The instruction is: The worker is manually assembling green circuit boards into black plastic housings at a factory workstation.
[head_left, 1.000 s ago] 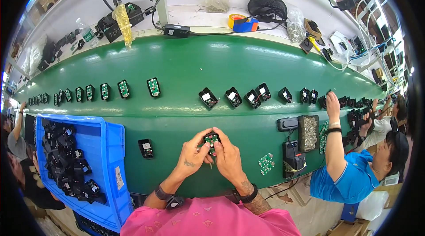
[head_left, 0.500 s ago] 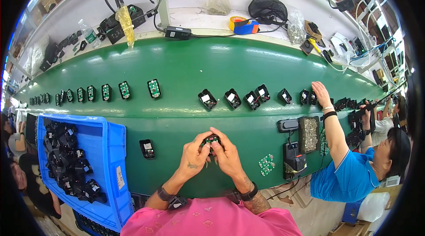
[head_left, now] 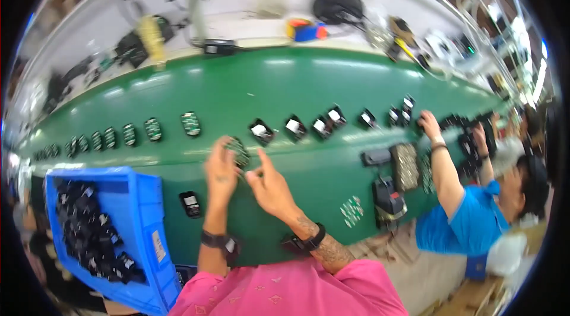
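Note:
My left hand [head_left: 221,164] grips a black casing with a green circuit board [head_left: 238,153] in it, held over the near half of the green bench, and is smeared by motion. My right hand [head_left: 270,188] is just to the right of it, apart from the casing, with its fingers partly spread and nothing in them. One black casing with a white part [head_left: 190,204] lies nearer me on the left. Ahead of my hands, a casing with a white part inside [head_left: 261,131] stands in a row with several others. To the left runs a row of board-filled casings [head_left: 190,124].
A blue crate [head_left: 145,197] full of black casings stands at the left. Loose green boards [head_left: 352,211] lie to the right, near a black device [head_left: 389,200] and a tray of small metal parts [head_left: 405,167]. At the far right, a co-worker's hand [head_left: 428,125] reaches to the row.
My hands have parted. My left hand has carried the board-filled casing forward and left, while my right hand has let go. The view has shifted, and the co-worker's casings at the right have moved.

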### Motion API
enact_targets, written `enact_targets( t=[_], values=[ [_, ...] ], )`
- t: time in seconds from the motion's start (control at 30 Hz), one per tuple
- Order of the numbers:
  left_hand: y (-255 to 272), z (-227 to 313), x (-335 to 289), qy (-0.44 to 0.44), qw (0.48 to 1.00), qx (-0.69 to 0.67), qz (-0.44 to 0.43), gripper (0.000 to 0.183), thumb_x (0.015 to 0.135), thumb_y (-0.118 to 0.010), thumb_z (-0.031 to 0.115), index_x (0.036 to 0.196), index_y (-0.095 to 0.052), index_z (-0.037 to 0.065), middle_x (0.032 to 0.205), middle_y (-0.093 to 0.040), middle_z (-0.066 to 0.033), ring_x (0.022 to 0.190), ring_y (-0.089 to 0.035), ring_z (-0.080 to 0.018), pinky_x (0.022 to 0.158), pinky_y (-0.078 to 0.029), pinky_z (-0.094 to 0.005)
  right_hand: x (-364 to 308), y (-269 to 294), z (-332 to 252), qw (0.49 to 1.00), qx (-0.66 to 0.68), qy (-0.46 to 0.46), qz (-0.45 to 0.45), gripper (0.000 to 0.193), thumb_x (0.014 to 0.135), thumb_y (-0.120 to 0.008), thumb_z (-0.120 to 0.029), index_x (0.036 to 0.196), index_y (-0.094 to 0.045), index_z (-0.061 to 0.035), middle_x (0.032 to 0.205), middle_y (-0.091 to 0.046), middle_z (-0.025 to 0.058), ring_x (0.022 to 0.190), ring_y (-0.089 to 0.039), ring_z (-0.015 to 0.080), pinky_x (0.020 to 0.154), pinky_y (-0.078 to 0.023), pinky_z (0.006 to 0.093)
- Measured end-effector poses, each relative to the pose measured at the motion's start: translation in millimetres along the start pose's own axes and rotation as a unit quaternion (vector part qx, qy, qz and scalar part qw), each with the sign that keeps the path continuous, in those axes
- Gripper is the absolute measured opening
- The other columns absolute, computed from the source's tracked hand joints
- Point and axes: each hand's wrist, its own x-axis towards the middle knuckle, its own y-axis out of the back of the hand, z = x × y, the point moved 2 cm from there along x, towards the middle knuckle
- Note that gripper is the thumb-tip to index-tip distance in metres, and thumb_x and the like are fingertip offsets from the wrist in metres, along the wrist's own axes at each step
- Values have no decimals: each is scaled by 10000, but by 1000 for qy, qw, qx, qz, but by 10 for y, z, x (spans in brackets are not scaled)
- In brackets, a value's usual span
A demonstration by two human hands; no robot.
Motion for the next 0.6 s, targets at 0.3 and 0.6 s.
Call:
enact_targets(
  t=[0.3, 0.6],
  values=[
    [70, -533, 1116, 28, 972, 189, 133, 491, 973, -590, 205, 1400, -483, -11, 1221, -547, -271, 722, -693, -319, 738, -559, -410, -1008, 1338, 26, 939, -290, -81, 164, 325, 838, -746, -146, 1112, -646, -3, 933, -629, 151, 818, -628, 298, 712, -509, 388],
    [-429, 165, 229, 25, 955, 287, -73, 1125, 750, -826, 364, 1548, -123, 1, 1542, -317, -200, 1210, -552, -448, 950, -507, -508, -1643, 1788, 607, 925, -296, -208, 119, 689, 722, -848, -159, 1283, -505, 47, 1182, -484, 168, 935, -528, 284, 833, -476, 388]
  ],
)
